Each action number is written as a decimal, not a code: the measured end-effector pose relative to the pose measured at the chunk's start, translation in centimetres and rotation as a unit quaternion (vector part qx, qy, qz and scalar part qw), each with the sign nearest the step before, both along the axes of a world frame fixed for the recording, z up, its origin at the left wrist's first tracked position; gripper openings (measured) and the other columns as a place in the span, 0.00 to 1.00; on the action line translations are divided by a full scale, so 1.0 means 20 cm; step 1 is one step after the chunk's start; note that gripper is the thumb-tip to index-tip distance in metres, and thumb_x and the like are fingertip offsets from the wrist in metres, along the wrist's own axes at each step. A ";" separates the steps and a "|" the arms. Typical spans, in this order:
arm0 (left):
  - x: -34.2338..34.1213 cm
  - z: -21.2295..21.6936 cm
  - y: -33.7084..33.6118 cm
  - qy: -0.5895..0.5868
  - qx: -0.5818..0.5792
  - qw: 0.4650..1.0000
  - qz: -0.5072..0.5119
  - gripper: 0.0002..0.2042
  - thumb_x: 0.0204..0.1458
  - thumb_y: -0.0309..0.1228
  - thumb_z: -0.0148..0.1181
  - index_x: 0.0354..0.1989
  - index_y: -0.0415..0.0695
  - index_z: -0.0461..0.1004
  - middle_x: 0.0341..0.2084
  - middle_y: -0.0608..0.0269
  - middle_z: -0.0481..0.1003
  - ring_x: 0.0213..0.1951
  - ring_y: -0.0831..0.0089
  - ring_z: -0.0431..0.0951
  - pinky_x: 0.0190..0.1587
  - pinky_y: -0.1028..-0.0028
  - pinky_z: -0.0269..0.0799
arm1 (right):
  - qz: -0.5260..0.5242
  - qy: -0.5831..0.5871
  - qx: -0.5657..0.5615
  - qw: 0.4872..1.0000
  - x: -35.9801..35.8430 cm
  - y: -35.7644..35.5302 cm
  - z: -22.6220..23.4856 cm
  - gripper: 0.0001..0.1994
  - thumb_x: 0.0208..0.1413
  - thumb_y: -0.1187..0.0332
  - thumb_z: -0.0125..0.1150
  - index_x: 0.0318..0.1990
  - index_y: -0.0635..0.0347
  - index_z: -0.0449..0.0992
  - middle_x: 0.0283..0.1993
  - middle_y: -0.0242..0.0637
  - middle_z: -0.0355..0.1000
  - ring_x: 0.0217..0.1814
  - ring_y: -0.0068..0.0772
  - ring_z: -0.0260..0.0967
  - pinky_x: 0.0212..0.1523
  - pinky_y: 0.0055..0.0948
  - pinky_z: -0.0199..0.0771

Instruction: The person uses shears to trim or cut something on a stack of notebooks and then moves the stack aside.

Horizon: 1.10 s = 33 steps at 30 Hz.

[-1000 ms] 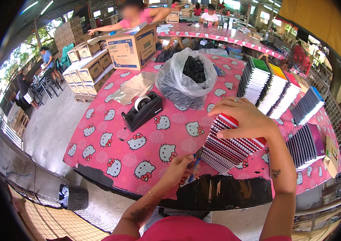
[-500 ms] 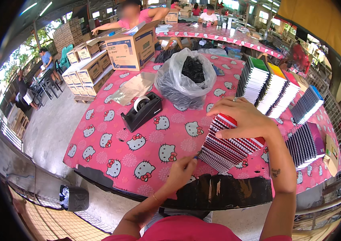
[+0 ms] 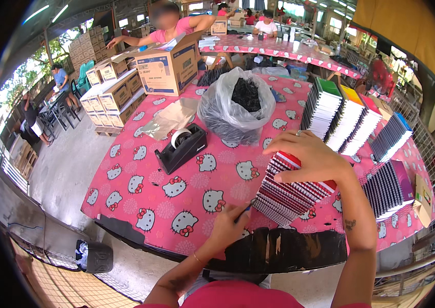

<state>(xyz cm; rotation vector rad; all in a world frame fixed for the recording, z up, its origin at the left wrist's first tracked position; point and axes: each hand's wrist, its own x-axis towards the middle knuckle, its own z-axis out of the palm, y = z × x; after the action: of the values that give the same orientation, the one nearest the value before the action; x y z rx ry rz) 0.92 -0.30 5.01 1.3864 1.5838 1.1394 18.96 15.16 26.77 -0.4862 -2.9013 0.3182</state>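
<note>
The row of spiral notebooks point(image 3: 292, 192) lies on the pink patterned tabletop point(image 3: 140, 179) just in front of me, a little to the right of my body, and its long axis runs from the near left up to the far right, so the notebooks stand on edge and lean one against the other like fallen cards. My right hand point(image 3: 307, 156) is the nearer one to it: it rests on top of the far part of the row, palm down, the fingers spread and bent over the red cover on that end, pressing the notebooks together. My left hand point(image 3: 230, 223) is at the near left end of the same row, almost touching the lowest notebooks, and it is closed around a thin dark thing point(image 3: 246, 209) with a blue tip, a pen or a small tool; I cannot tell exactly which one, because the fingers hide most of it. Its tip points toward the wire spines at that near end. To the left of the row, well apart, a black tape dispenser point(image 3: 181, 148) stands on the tabletop, and behind it a clear plastic bag point(image 3: 238, 105) with black pieces inside. Farther right, more stacks of notebooks point(image 3: 343, 120) with coloured covers stand in rows.
</note>
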 end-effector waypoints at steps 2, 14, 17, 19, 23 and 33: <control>0.01 0.00 -0.01 -0.244 -0.136 0.960 -0.010 0.16 0.61 0.37 0.48 0.42 0.33 0.72 0.31 0.57 0.75 0.26 0.69 0.76 0.32 0.73 0.73 | 0.001 -0.001 -0.015 1.000 0.00 0.02 -0.01 0.27 0.46 0.49 0.63 0.53 0.50 0.72 0.55 0.34 0.69 0.63 0.40 0.60 0.65 0.48 0.51; 0.06 -0.03 -0.03 -0.148 -0.080 0.986 0.001 0.16 0.61 0.37 0.47 0.39 0.33 0.72 0.30 0.56 0.76 0.28 0.69 0.77 0.32 0.71 0.74 | 0.006 -0.005 0.006 1.000 0.00 0.02 -0.03 0.28 0.46 0.48 0.65 0.54 0.50 0.71 0.55 0.33 0.67 0.61 0.38 0.61 0.61 0.45 0.53; 0.07 -0.05 -0.01 -0.442 -0.146 0.884 0.043 0.15 0.61 0.36 0.48 0.35 0.35 0.73 0.26 0.62 0.76 0.23 0.74 0.74 0.26 0.74 0.68 | 0.008 0.005 0.020 1.000 0.01 0.02 -0.04 0.28 0.46 0.48 0.65 0.54 0.50 0.71 0.55 0.33 0.68 0.61 0.38 0.61 0.61 0.45 0.53; 0.06 -0.07 0.00 -0.449 -0.156 0.879 0.042 0.15 0.60 0.36 0.48 0.34 0.34 0.73 0.26 0.62 0.76 0.24 0.74 0.74 0.26 0.73 0.68 | 0.005 -0.001 0.009 1.000 0.01 0.02 -0.03 0.28 0.46 0.48 0.65 0.54 0.50 0.71 0.56 0.33 0.67 0.61 0.39 0.61 0.62 0.45 0.52; 0.05 -0.08 -0.02 0.075 0.019 0.997 0.005 0.17 0.60 0.37 0.50 0.46 0.34 0.72 0.28 0.54 0.76 0.30 0.65 0.79 0.33 0.69 0.76 | 0.001 -0.002 0.002 1.000 0.00 0.00 -0.01 0.28 0.46 0.49 0.65 0.54 0.50 0.71 0.56 0.34 0.67 0.62 0.39 0.60 0.62 0.45 0.52; 0.02 -0.11 0.01 -0.433 -0.165 0.886 -0.003 0.17 0.61 0.36 0.47 0.43 0.30 0.70 0.32 0.50 0.75 0.32 0.59 0.79 0.39 0.65 0.78 | -0.009 -0.009 -0.019 1.000 0.00 0.00 -0.01 0.27 0.46 0.48 0.63 0.53 0.49 0.71 0.56 0.34 0.68 0.64 0.41 0.59 0.66 0.48 0.49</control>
<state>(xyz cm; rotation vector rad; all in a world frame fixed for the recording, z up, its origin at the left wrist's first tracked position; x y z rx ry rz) 1.25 -0.10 2.86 0.5103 1.0294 1.1756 19.04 15.19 26.62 -0.5236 -2.9106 0.3678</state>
